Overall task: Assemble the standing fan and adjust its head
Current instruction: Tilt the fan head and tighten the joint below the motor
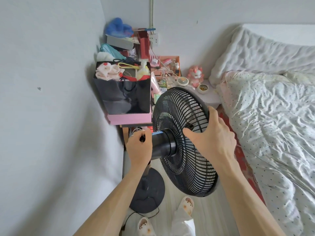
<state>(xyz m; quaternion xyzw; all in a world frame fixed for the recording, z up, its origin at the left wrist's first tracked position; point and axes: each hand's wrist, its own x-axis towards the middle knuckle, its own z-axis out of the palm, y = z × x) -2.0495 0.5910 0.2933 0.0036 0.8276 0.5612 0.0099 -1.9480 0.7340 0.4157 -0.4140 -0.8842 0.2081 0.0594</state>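
A black standing fan stands on the floor, seen from behind and above. Its round grille cage (pixel 179 157) faces right toward the bed, with the black motor housing (pixel 162 143) sticking out at its back. My right hand (pixel 211 140) grips the upper rim of the cage, thumb lying across the rear grille. My left hand (pixel 140 147) curls round the rear end of the motor housing, fingers pinching something small there that I cannot make out. The pole is mostly hidden under my left forearm. The round black base (pixel 148 193) sits on the pale floor below.
A black power cord (pixel 136 217) trails from the base. A cluttered side table (pixel 136 124) holds a black gift bag (pixel 122 97) and a pink box. A bed with a white dotted quilt (pixel 272 133) fills the right side. My slippered feet (pixel 185 204) stand by the base.
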